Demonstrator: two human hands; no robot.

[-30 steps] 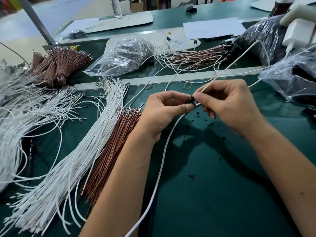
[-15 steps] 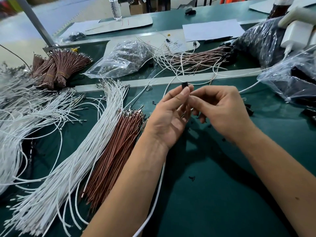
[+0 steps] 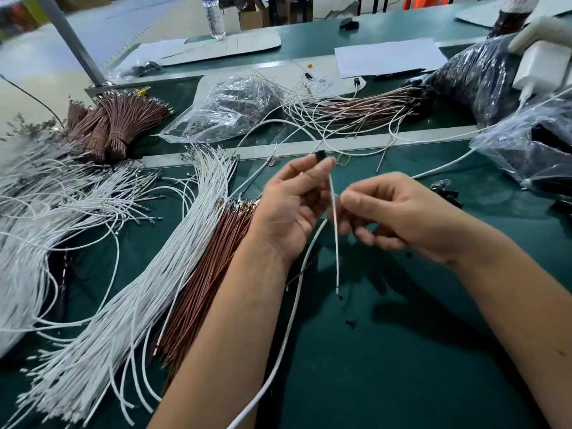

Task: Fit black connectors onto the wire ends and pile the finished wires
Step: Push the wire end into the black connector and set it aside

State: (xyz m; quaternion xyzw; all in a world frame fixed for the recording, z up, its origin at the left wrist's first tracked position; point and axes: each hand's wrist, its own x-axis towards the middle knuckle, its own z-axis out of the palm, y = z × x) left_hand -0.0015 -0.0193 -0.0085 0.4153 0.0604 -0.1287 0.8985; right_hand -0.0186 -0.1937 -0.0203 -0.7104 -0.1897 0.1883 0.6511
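Left hand (image 3: pixel 289 209) raised over green table (image 3: pixel 402 366), fingertips pinching black connector (image 3: pixel 319 156) at top, thin white wire (image 3: pixel 333 224) hanging straight down from it, lower metal tip just above mat. Right hand (image 3: pixel 399 218) just beside, fingers curled in, fingertips close to or touching hanging wire; real grasp hard to tell through blur. Thicker white cable (image 3: pixel 288 329) running from between hands down to bottom edge. Left of forearm: loose brown wires (image 3: pixel 204 286) lying flat, beside them long fan of white wires (image 3: pixel 130 308), further left a blurred white heap (image 3: pixel 34 193). Far left back: banded brown bundles (image 3: pixel 114 122). Behind centre: clear plastic bag (image 3: pixel 229 109), then mixed pile of brown and white wires (image 3: pixel 359 109) near raised strip. Right edge: dark-filled plastic bags (image 3: pixel 526 150), white charger (image 3: pixel 538 66). Small black bits (image 3: pixel 350 323) scattered on mat. Water bottle (image 3: pixel 214 18) far back.
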